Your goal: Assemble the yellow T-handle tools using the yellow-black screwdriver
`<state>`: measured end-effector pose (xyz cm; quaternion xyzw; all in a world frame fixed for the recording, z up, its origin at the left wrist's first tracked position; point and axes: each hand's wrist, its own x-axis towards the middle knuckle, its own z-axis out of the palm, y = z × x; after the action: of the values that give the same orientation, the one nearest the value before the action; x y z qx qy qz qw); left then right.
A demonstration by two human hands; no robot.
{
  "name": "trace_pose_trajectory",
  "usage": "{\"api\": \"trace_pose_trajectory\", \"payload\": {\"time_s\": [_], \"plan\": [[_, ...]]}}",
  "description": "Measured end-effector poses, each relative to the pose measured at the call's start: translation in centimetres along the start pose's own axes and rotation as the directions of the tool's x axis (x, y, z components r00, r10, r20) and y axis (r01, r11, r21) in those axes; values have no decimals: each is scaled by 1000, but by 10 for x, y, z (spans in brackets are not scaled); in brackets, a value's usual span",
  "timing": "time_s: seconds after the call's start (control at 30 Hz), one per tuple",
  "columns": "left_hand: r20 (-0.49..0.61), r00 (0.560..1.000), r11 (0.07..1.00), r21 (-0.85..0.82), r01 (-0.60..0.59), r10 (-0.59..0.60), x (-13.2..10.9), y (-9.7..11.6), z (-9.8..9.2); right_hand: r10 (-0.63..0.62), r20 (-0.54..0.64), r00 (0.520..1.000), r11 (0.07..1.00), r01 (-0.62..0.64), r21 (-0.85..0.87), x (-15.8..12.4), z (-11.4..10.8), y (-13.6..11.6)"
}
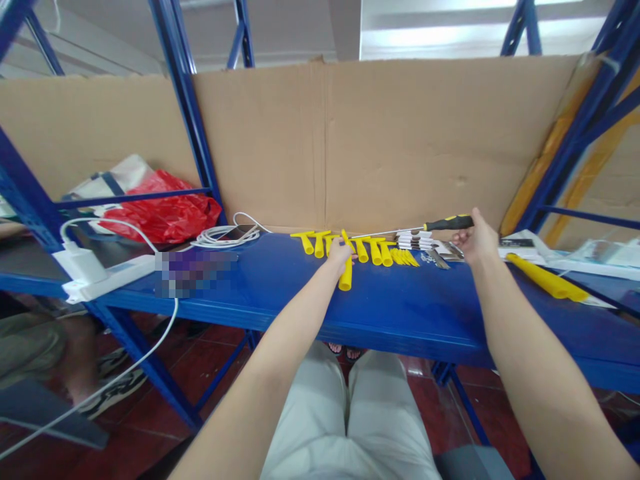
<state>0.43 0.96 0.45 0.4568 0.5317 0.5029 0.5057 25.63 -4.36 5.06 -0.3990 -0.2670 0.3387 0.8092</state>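
Note:
My left hand (pixel 341 252) is closed around a yellow T-shaped plastic handle (pixel 345 279), with its hollow round end toward me. My right hand (pixel 477 239) grips the butt of a black and yellow screwdriver (pixel 447 223). The screwdriver's long shaft points left, and its tip is at the head of the held handle; whether it touches is too small to tell. More yellow T-shaped handles (pixel 376 253) lie in a row on both sides of my left hand. Right of them are thin yellow pieces (pixel 404 257), a stack of white packets (pixel 415 240) and small metal parts (pixel 436 259).
The blue shelf top (pixel 290 293) has a cardboard backing (pixel 400 147). A coiled white cable (pixel 227 235), a red plastic bag (pixel 165 207) and a white power strip (pixel 117 277) are on the left. More yellow pieces (pixel 545 279) lie at right. Another person's leg (pixel 75 353) shows at lower left.

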Motion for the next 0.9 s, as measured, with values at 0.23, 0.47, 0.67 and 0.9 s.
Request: {"api": "trace_pose_trajectory", "payload": {"time_s": [0.23, 0.47, 0.67, 0.9], "plan": [[23, 1000, 1000, 22, -11, 10, 0, 1, -2, 100, -12, 995, 989, -100, -104, -17, 7, -13], [39, 999, 999, 43, -5, 4, -1, 1, -3, -19, -127, 992, 990, 0, -142, -21, 11, -11], [45, 999, 999, 52, -13, 11, 1, 1, -3, -27, -175, 984, 989, 2, -145, -19, 10, -10], [29, 1000, 999, 41, -8, 7, 0, 1, -3, 22, -108, 994, 999, -26, -36, -13, 5, -10]]}}
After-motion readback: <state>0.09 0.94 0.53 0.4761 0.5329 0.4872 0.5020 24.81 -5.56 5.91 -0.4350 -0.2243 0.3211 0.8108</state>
